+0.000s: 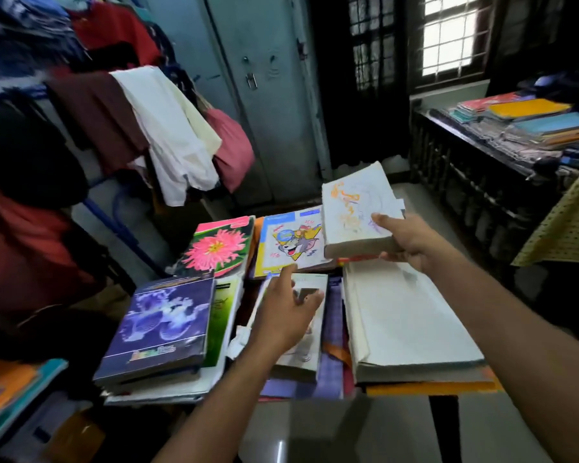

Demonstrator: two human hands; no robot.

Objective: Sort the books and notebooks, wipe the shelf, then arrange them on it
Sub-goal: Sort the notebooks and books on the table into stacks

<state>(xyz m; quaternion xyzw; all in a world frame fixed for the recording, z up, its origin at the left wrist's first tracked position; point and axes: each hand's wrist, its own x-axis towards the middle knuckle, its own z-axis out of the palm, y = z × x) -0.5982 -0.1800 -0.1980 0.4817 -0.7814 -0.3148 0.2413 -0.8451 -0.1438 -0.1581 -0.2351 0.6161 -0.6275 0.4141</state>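
Still mid-sort, with book piles all over the table and nothing near the shelf yet.

Nearest the front edge sit the purple-cover stack (161,332) at the left corner and the big pale ledger (411,322) on the right. Between them the left hand (286,315) hovers over a thin white booklet (301,332), fingers loosely spread, gripping nothing. Further back the right hand (406,238) pinches a thick scribbled notebook (356,215), thumb on top, lifted over the cartoon-cat notebook (291,242) beside the pink-flower book (219,245). Next it needs a matching pile, I'd guess; free room is scarce, with the stacks crowding every edge.
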